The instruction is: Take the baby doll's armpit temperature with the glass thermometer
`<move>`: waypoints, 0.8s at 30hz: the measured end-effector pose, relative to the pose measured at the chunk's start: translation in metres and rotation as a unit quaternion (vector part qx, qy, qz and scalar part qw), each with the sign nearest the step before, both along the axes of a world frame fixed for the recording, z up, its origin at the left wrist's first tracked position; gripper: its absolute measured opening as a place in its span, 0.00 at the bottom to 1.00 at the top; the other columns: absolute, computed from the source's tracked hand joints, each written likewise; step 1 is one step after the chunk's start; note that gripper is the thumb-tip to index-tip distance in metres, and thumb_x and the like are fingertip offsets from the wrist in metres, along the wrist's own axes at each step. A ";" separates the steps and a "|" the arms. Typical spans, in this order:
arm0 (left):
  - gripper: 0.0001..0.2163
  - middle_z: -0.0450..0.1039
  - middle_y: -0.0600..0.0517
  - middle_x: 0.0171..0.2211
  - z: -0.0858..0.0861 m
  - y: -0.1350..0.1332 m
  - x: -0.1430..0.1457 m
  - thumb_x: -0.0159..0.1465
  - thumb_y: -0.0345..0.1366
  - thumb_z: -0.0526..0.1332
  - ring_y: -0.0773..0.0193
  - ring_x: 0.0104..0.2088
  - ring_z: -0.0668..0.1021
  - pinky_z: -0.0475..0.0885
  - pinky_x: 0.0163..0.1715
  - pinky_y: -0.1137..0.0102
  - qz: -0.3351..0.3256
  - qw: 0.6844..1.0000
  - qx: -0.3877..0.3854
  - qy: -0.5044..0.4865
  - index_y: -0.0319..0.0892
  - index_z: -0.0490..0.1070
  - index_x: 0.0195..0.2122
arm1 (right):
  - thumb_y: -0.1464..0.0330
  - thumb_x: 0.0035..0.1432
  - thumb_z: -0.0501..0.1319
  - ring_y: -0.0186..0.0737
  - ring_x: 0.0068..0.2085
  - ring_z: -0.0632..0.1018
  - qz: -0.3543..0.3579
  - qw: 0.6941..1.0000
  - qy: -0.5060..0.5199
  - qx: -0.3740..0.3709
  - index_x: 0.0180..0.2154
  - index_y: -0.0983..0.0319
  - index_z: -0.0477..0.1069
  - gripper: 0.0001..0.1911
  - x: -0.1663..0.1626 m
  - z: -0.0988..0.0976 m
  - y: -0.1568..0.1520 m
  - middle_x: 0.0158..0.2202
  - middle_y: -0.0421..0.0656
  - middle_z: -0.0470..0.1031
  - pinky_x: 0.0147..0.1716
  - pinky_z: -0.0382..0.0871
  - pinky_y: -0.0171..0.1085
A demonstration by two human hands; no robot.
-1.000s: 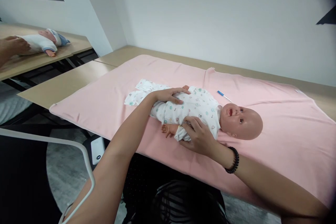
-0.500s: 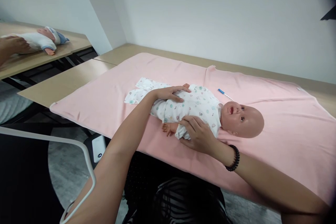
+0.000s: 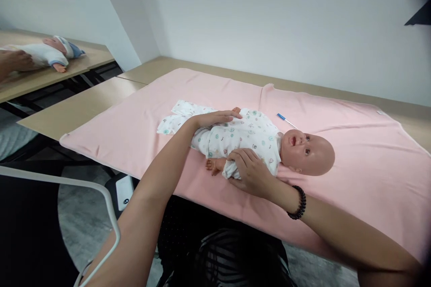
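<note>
A bald baby doll (image 3: 308, 152) lies on its back on a pink blanket (image 3: 336, 215), its head to the right. It wears a white printed shirt (image 3: 251, 132) and matching trousers (image 3: 182, 110), whose leg ends lie flat to the left. My left hand (image 3: 215, 119) rests over the far side of the doll's waist with fingers stretched out, close to the doll's far hand (image 3: 236, 110). My right hand (image 3: 252, 172) curls around the near sleeve (image 3: 230, 170) and the arm inside it. Out of that cuff the doll's near hand (image 3: 213, 165) sticks out.
A digital thermometer-like stick with a blue end (image 3: 281, 116) lies beyond the doll's shoulder. On the left table, another person's hand (image 3: 15, 63) touches a second doll (image 3: 50, 54). A white phone-like object (image 3: 124, 192) is below the blanket's near edge, beside a white chair frame (image 3: 97, 186).
My left hand has flattened slightly, its thumb no longer spread across the shirt. My right hand keeps its hold on the sleeve. The whole view has shifted a little.
</note>
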State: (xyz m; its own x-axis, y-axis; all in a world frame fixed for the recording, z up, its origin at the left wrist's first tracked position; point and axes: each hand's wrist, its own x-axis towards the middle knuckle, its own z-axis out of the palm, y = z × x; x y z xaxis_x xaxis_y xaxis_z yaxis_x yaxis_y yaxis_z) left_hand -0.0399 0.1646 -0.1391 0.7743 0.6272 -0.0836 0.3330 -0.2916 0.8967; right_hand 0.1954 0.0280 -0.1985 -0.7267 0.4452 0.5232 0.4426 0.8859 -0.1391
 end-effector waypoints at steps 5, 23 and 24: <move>0.24 0.35 0.59 0.76 -0.008 0.009 -0.002 0.71 0.54 0.54 0.59 0.75 0.40 0.41 0.74 0.58 -0.016 1.000 0.017 0.002 0.59 0.62 0.67 | 0.66 0.60 0.66 0.55 0.49 0.72 0.008 1.000 -0.027 0.007 0.51 0.67 0.65 0.20 0.000 0.002 0.001 0.48 0.55 0.73 0.50 0.71 0.51; 0.26 0.40 0.55 0.76 -0.002 0.004 0.001 0.70 0.57 0.55 0.52 0.74 0.50 0.47 0.73 0.55 0.023 0.999 0.032 0.037 0.58 0.64 0.67 | 0.65 0.64 0.63 0.52 0.44 0.72 -0.003 0.998 -0.063 0.019 0.45 0.65 0.66 0.12 -0.004 0.004 0.002 0.42 0.51 0.73 0.46 0.68 0.48; 0.26 0.41 0.55 0.76 -0.001 0.004 0.001 0.70 0.57 0.55 0.52 0.74 0.50 0.47 0.72 0.56 0.026 0.998 0.034 0.038 0.58 0.64 0.66 | 0.65 0.63 0.63 0.52 0.44 0.73 -0.006 0.997 -0.073 0.015 0.45 0.65 0.67 0.13 -0.004 0.006 0.001 0.42 0.51 0.73 0.46 0.68 0.48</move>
State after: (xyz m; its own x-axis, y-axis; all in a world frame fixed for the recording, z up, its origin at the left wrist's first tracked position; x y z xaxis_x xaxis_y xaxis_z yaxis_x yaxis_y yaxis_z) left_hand -0.0388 0.1683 -0.1404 0.7333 0.6728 -0.0977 0.4162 -0.3306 0.8470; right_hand 0.1910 0.0292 -0.1926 -0.7903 0.4406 0.4258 0.4669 0.8831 -0.0470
